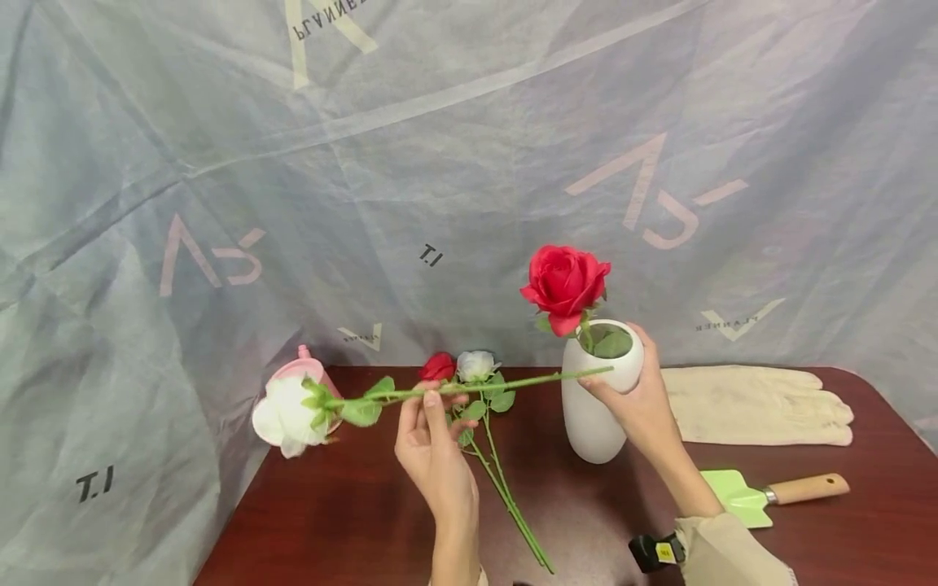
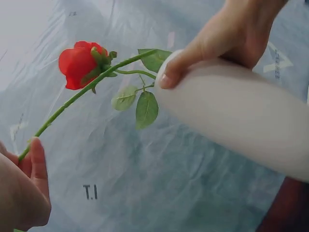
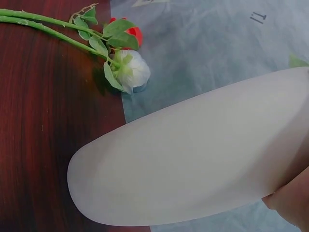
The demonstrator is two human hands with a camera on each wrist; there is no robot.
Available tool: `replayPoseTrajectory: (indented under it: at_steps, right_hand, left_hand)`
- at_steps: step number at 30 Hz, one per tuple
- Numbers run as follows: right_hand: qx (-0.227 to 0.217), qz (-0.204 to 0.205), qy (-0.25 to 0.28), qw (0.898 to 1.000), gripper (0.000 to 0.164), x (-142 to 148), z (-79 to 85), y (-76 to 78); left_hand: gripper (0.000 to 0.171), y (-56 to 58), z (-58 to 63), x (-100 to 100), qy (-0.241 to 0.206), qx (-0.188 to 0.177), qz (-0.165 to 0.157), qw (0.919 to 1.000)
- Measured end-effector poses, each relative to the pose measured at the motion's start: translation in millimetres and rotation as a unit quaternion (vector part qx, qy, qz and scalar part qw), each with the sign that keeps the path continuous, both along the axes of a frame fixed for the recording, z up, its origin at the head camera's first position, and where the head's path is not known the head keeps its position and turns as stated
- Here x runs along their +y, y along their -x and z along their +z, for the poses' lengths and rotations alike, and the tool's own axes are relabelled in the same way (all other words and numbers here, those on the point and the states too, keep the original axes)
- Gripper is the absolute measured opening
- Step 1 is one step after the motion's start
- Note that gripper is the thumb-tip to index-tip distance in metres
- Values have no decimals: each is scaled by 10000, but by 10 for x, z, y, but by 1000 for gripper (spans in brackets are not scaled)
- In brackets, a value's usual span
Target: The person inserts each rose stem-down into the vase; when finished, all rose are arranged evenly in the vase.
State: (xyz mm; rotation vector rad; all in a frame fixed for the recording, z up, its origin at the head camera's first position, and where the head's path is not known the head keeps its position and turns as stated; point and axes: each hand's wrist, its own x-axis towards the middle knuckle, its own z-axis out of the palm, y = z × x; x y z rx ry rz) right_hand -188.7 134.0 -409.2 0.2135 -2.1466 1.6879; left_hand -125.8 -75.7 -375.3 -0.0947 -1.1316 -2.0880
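My left hand point(image 1: 443, 456) pinches the green stem of a white rose point(image 1: 293, 411) between thumb and fingers. The stem lies nearly level, its bloom to the left and its cut end in front of the vase near the rim. My right hand point(image 1: 641, 399) grips the white vase point(image 1: 589, 423) around its upper right side. A red rose point(image 1: 564, 285) stands in the vase, leaning left out of the mouth, with leaves at the opening. In the left wrist view the stem point(image 2: 72, 99) crosses close to the vase's mouth. Whether the vase's base touches the table I cannot tell.
Another red rose point(image 1: 437, 366) and white rose point(image 1: 476, 366) lie on the dark red table point(image 1: 337, 505). A pink container point(image 1: 326, 370) is behind the held bloom. Pale gloves point(image 1: 755, 404) and a green trowel with wooden handle point(image 1: 809, 488) lie right. Grey sheeting hangs behind.
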Motion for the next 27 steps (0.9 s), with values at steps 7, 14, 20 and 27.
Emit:
replayPoseTrajectory:
  at_steps: [7, 14, 20, 27]
  right_hand:
    - [-122, -1, 34, 9999, 83, -69, 203, -145]
    - [-139, 7, 13, 9999, 84, -89, 246, -180]
    - [-116, -32, -4, 9999, 85, -103, 251, -181]
    - [-65, -93, -38, 9999, 83, -104, 243, -166]
  left_hand:
    - [22, 292, 188, 29, 741, 218, 310, 9965]
    - [21, 519, 320, 112, 1504, 340, 390, 9873]
    - [15, 565, 383, 260, 2000, 83, 55, 9798]
    - [14, 427, 485, 449, 2263, -23, -148, 9739]
